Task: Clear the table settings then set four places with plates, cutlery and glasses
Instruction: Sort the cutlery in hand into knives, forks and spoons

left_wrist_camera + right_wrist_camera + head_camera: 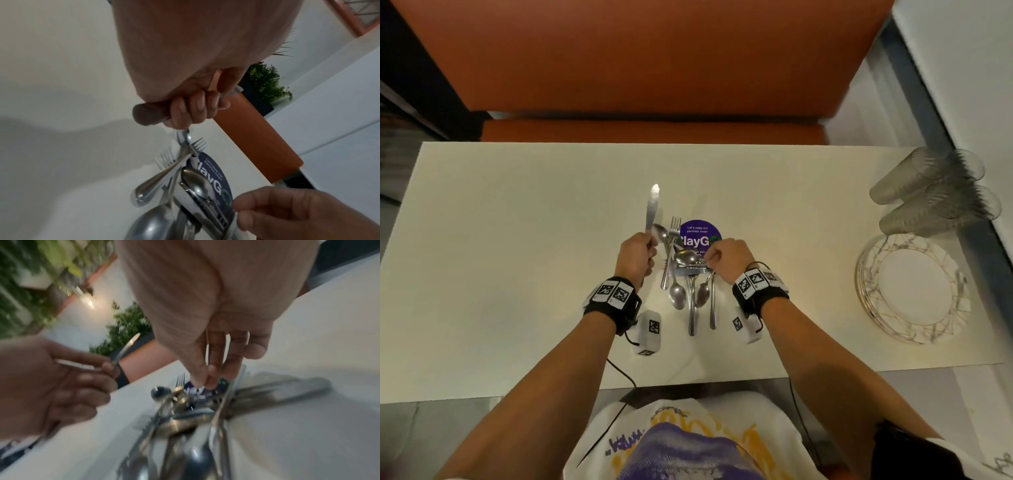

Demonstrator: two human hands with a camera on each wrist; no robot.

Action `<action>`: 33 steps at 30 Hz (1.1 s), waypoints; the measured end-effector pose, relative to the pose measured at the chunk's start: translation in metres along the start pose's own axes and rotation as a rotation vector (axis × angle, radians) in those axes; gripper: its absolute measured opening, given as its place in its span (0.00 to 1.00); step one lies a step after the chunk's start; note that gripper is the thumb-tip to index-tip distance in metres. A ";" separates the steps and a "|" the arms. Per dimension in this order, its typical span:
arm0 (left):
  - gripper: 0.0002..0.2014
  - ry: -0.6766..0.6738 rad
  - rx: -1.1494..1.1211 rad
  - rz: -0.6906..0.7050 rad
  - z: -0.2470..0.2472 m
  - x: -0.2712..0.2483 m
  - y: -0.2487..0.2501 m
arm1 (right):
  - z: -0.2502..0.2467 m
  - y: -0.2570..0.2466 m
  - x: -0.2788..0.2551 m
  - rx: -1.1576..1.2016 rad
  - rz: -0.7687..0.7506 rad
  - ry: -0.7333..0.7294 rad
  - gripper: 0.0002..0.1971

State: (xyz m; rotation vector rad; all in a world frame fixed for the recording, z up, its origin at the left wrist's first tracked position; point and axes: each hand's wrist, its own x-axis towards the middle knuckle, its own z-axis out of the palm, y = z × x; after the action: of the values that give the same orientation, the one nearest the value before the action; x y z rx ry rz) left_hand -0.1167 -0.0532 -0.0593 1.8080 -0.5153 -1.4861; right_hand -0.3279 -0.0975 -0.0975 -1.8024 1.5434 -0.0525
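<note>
Gripping a knife (652,209) upright, the left hand (635,257) curls round its handle.
The right hand (724,260) pinches at the cutlery heap (685,281) mid-tabletop (517,240); farther right, one plate stack (909,291), then four glasses (935,192).

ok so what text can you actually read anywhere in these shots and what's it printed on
"Let's keep our pantries clean": small white line at the top of the round purple sticker on the table.
"layG": big white letters across the sticker; the ends are hidden by the cutlery pile and the right hand.
Bottom line of the sticker: mostly covered, unreadable.
Shirt print: scrawl, not legible.
Wrist bands: square code markers, no words.
</note>
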 end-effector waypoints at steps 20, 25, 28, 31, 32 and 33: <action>0.13 -0.001 0.006 -0.029 0.000 0.004 -0.011 | 0.022 0.010 -0.002 -0.630 -0.244 -0.018 0.10; 0.14 -0.007 0.060 -0.025 0.010 0.005 -0.012 | 0.017 0.021 -0.008 -0.611 -0.225 0.018 0.10; 0.15 -0.029 0.072 -0.011 0.015 0.005 -0.016 | 0.012 0.026 -0.011 -0.560 -0.213 0.065 0.10; 0.13 -0.044 0.040 -0.005 0.021 0.005 -0.017 | 0.004 0.030 -0.011 -0.477 -0.213 0.152 0.09; 0.13 -0.045 0.024 -0.002 0.022 0.005 -0.016 | 0.001 0.031 -0.011 -0.443 -0.216 0.181 0.09; 0.13 -0.046 0.013 0.006 0.023 0.005 -0.015 | -0.004 0.030 -0.010 -0.405 -0.220 0.205 0.08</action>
State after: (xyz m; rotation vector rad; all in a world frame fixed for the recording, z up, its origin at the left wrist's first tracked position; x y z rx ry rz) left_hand -0.1396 -0.0533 -0.0750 1.7843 -0.5531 -1.5264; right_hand -0.3577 -0.0902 -0.1070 -2.3458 1.5704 -0.0321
